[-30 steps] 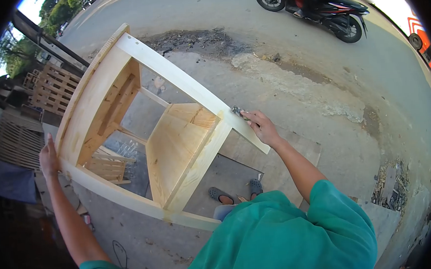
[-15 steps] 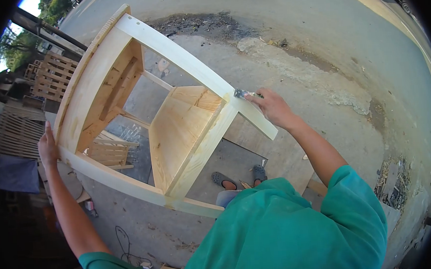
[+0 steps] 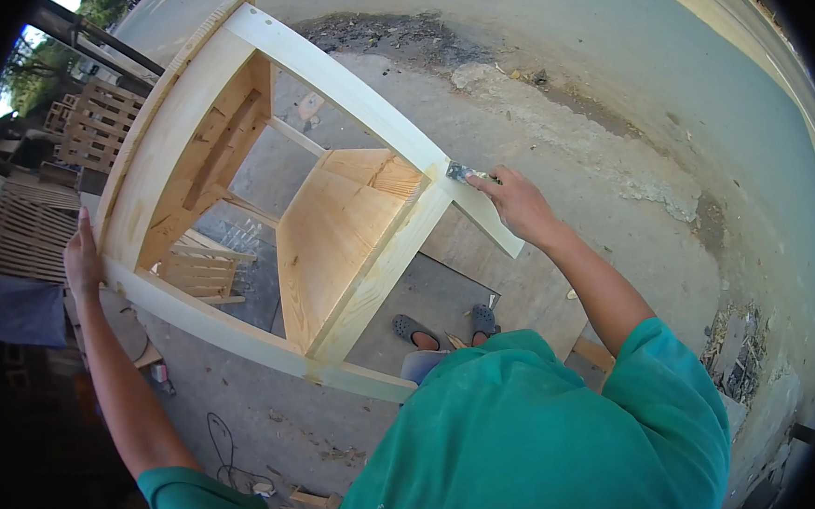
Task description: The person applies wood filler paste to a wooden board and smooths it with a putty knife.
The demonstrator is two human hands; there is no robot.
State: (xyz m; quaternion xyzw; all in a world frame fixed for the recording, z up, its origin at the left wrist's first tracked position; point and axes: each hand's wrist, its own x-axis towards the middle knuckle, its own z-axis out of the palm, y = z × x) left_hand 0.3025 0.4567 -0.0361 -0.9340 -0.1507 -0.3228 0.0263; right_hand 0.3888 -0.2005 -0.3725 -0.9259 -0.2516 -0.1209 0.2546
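A pale, unpainted wooden chair (image 3: 341,231) is tilted in front of me, with yellowish patches at its joints. My left hand (image 3: 82,259) holds the chair's left edge near a corner of the frame, its fingers partly hidden behind the wood. In my right hand (image 3: 518,205) is a putty knife (image 3: 466,172), its handle pinched between thumb and fingers. The blade touches, or nearly touches, the joint where the long curved rail (image 3: 351,90) meets the short end piece (image 3: 487,220).
Slatted wooden pieces (image 3: 28,226) and a blue cloth (image 3: 14,311) lie at the left. A board (image 3: 511,276) lies on the concrete near my clog-shod feet (image 3: 417,331). A cable (image 3: 221,443) is at the lower left, debris (image 3: 750,355) at the right.
The view has shifted slightly, and the motorbike wheel at the top has left it. Both hands keep their places on the chair; the putty knife stays at the same joint.
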